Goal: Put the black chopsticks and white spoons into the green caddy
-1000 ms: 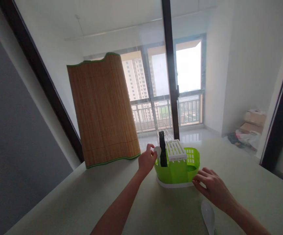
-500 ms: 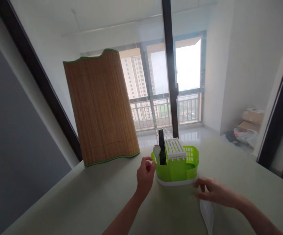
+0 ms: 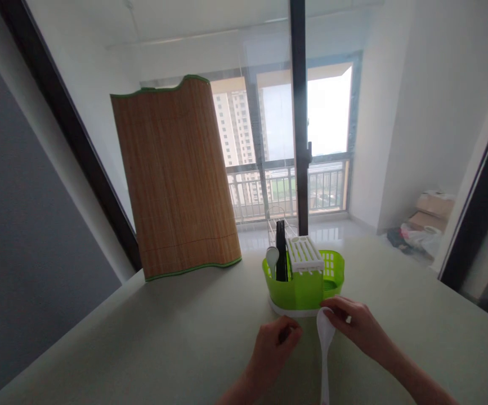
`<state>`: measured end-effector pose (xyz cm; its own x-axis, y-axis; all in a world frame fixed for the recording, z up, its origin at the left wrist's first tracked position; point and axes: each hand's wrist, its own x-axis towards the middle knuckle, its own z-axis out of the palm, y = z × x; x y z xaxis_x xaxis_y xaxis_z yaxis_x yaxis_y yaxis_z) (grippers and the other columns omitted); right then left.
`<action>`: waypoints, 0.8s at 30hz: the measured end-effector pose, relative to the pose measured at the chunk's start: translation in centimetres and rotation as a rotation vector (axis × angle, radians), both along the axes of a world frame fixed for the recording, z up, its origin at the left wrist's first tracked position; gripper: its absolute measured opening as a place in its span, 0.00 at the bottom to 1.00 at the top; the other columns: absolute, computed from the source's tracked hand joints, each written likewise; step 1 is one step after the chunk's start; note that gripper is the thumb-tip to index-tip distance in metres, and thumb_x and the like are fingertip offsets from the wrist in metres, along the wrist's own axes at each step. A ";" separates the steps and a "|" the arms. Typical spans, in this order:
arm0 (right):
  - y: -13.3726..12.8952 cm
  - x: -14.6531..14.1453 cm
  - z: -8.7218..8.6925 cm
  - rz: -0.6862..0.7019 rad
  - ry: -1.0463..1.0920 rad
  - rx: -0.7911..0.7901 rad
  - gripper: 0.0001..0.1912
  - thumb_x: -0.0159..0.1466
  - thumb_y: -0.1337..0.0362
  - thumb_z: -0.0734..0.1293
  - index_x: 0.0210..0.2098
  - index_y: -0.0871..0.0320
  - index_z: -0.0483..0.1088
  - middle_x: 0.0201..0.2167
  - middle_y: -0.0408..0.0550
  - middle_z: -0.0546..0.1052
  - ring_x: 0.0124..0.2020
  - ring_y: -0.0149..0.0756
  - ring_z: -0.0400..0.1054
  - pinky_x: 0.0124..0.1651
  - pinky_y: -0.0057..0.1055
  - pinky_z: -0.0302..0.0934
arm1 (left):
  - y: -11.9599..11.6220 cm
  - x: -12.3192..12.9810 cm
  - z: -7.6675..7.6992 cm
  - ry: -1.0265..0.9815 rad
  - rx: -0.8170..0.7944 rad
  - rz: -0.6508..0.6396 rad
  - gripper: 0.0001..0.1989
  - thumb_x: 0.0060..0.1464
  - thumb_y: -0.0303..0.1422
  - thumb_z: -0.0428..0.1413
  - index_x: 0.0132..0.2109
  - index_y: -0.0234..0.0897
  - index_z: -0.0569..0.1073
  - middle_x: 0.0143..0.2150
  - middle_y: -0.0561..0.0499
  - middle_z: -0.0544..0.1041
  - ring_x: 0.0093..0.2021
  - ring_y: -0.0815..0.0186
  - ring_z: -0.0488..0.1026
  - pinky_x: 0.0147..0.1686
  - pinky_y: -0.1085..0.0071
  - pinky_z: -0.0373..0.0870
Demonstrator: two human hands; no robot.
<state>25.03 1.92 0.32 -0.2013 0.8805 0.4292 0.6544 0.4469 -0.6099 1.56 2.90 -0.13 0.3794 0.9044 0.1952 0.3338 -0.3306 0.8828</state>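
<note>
Plainly, writing: none can be read on anything in view.
Right hand [image 3: 359,326]: fingers closed on the bowl end of a white spoon [image 3: 325,337], which it holds just above the table, right in front of the caddy.
White spoon: smooth, glossy, probably plastic; rounded bowl uppermost, long slim handle running down toward the bottom edge of the view.
Left hand [image 3: 275,346]: loosely curled, fingers drawn together, holding nothing; it sits just left of the spoon, near it but apart, and whether it rests on the table cannot be told.
Caddy [image 3: 305,287]: bright green translucent plastic, oval, with a perforated wall on its right side, standing on a white oval drip tray [image 3: 281,308].
Caddy contents: a second white spoon [image 3: 272,256] upright in the left compartment, a bundle of black chopsticks [image 3: 281,256] upright beside it, and a white slotted insert [image 3: 304,253] lying across the middle.
Table [image 3: 163,337]: pale greenish-grey, matte, smooth.
Bamboo mat [image 3: 176,180]: thin brown slats bound in a sheet, green trim along top and bottom, standing on edge in a wavy curve at the far left of the table, well apart from the hands.
Background: glass doors with a dark frame [image 3: 298,112], a balcony railing [image 3: 286,188], tall buildings outside, and cardboard boxes [image 3: 435,205] on the floor at right.
</note>
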 end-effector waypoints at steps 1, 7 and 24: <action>-0.4 -0.6 0.2 -0.019 0.039 0.108 0.10 0.68 0.61 0.60 0.43 0.57 0.70 0.29 0.43 0.71 0.27 0.31 0.64 0.31 0.27 0.60 | -0.3 0.1 0.2 -0.010 0.004 0.004 0.08 0.54 0.33 0.54 0.34 0.34 0.76 0.21 0.57 0.61 0.22 0.73 0.54 0.23 0.74 0.49; -3.2 -3.0 1.4 -0.049 0.087 0.553 0.06 0.67 0.68 0.64 0.45 0.55 0.66 0.34 0.44 0.74 0.28 0.29 0.68 0.34 0.25 0.64 | -2.3 0.8 1.0 -0.059 0.033 -0.069 0.09 0.51 0.31 0.58 0.41 0.36 0.77 0.22 0.58 0.64 0.22 0.74 0.57 0.22 0.76 0.53; -5.2 -4.4 1.4 0.067 -0.124 0.835 0.18 0.63 0.70 0.63 0.53 0.58 0.65 0.41 0.52 0.77 0.42 0.39 0.73 0.46 0.34 0.67 | -3.1 -1.2 3.4 -0.023 0.564 0.159 0.07 0.55 0.34 0.55 0.30 0.40 0.67 0.19 0.57 0.68 0.19 0.73 0.62 0.21 0.78 0.60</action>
<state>20.64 -3.29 1.73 -0.3303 0.2690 0.9047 0.6506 0.7593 0.0117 0.34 -0.25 3.22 0.2376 0.7039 0.6694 0.4009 -0.6987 0.5925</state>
